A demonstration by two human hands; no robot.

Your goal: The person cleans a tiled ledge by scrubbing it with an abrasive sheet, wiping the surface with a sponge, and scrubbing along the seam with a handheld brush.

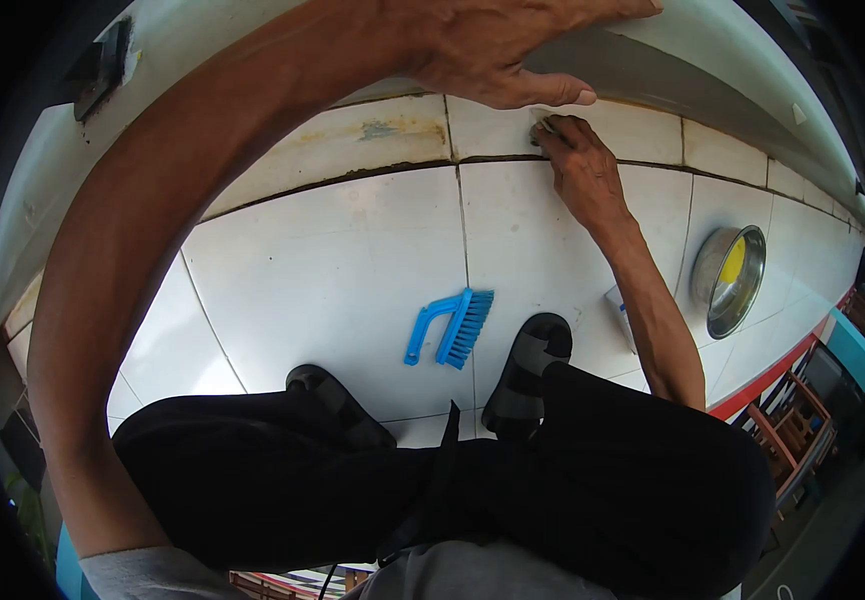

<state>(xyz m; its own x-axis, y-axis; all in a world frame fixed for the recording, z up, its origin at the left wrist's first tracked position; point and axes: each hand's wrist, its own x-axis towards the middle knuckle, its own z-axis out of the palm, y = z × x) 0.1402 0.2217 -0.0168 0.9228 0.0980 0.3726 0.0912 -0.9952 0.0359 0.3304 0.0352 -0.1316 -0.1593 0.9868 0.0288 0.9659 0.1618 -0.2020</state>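
Note:
My left hand [512, 45] is at the top of the view, fingers stretched out, lying against the smooth pale surface above the wall tiles. Below it, my right hand [584, 165] is closed, its fingertips pressed to the low row of white tiles [492, 130]. A small pale and dark bit shows at those fingertips, mostly hidden by them, and I cannot make out its kind. On the tiled floor between my feet lies a blue scrubbing brush [452, 325], its bristles to the right.
A metal bowl [730, 282] with something yellow inside stands on the right, tilted in view. Partly behind my right forearm is a small white and blue box [620, 315]. Dark grime lines the joint [352, 175] between floor and wall tiles. Brown stains mark one tile [382, 130].

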